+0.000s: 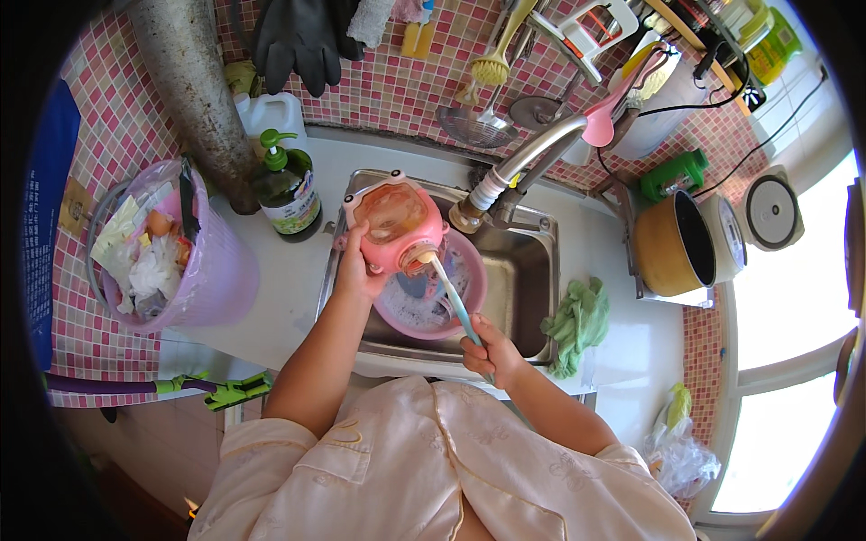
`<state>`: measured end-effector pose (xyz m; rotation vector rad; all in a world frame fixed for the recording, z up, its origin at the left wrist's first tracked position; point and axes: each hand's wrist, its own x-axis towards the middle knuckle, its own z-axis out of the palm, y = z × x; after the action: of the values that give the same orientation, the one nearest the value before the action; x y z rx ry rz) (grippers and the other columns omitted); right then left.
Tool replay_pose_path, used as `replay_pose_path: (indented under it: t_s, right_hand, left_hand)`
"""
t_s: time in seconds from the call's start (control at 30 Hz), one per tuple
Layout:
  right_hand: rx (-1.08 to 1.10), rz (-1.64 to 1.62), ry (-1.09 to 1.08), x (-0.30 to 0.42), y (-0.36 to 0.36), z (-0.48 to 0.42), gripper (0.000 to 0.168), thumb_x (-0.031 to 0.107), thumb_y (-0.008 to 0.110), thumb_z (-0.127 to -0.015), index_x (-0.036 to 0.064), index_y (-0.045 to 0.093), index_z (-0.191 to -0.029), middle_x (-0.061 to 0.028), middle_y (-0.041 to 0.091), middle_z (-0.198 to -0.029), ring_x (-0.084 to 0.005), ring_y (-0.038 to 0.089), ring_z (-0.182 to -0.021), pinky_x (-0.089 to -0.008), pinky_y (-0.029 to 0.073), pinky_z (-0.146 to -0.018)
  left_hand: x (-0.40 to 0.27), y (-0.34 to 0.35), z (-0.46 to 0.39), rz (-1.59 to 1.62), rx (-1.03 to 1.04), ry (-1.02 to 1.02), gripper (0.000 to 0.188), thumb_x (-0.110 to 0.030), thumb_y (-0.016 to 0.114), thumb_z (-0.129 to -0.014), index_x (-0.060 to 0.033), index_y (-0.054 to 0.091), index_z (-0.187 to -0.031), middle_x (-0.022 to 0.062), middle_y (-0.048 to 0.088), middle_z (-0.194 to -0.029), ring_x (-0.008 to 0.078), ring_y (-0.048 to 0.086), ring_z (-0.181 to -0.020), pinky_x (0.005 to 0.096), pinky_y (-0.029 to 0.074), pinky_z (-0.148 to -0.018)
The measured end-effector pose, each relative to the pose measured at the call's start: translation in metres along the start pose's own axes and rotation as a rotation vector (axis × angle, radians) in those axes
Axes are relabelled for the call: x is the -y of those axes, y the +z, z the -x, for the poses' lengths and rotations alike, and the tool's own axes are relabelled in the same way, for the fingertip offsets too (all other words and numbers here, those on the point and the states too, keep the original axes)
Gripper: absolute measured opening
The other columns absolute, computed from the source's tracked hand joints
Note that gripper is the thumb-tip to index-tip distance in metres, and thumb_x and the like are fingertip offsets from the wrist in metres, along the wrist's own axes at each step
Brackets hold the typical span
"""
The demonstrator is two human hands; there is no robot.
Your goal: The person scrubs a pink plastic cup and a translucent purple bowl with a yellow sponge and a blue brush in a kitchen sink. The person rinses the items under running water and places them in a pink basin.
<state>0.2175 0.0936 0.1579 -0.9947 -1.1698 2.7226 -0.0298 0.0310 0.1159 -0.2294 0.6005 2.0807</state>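
My left hand (362, 266) grips a pink bottle (391, 211) with a clear window, tilted so that its open mouth points down and to the right. In my right hand (496, 348) is a bottle brush (454, 302) with a pale blue and white handle. Its pale head sits at the bottle's mouth; how far it reaches inside is hard to tell. Below them a pink basin (475, 287) of sudsy water stands in the left part of the steel sink (521, 297). Something bluish lies partly under the suds.
A metal faucet (521, 159) with a white ribbed section reaches over the sink. Left stand a green pump bottle (289, 193) and a lilac waste bin (220, 270) full of rubbish. A green cloth (578, 323) lies right of the sink, with a pot (666, 247) beyond it.
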Motion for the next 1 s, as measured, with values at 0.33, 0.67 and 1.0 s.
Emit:
replay_pose_path:
  t_s: [0.33, 0.67, 1.0]
  right_hand:
    - [-0.122, 2.057, -0.639, 0.072, 0.001, 0.021, 0.032, 0.021, 0.059, -0.08, 0.015, 0.054, -0.111, -0.008, 0.06, -0.066, -0.0262, 0.058, -0.054, -0.0353, 0.044, -0.048]
    - [-0.098, 1.086, -0.422, 0.059, -0.002, 0.011, 0.019, 0.017, 0.059, -0.084, 0.014, 0.057, -0.103, 0.0008, 0.052, -0.057, -0.0104, 0.044, -0.041, -0.0265, 0.037, -0.04]
    - [-0.14, 0.594, -0.196, 0.008, 0.022, -0.03, 0.019, 0.02, 0.047, -0.089, 0.013, 0.046, -0.107, -0.0053, 0.046, -0.057, -0.0146, 0.042, -0.04, -0.0279, 0.034, -0.038]
  left_hand:
    - [-0.022, -0.013, -0.01, -0.467, 0.09, -0.095, 0.025, -0.018, 0.063, -0.077, -0.011, 0.052, -0.099, 0.0039, 0.059, -0.089, 0.0139, 0.058, -0.073, 0.0272, 0.048, -0.058]
    - [-0.018, 0.001, 0.006, -0.147, 0.056, -0.157, 0.027, -0.025, 0.061, -0.079, -0.0078, 0.053, -0.098, 0.0072, 0.059, -0.093, 0.0183, 0.059, -0.08, 0.0324, 0.051, -0.07]
    - [0.023, -0.008, 0.003, -0.186, 0.052, 0.024, 0.026, -0.021, 0.06, -0.081, -0.0096, 0.051, -0.102, 0.0033, 0.058, -0.091, 0.0127, 0.058, -0.074, 0.0264, 0.048, -0.055]
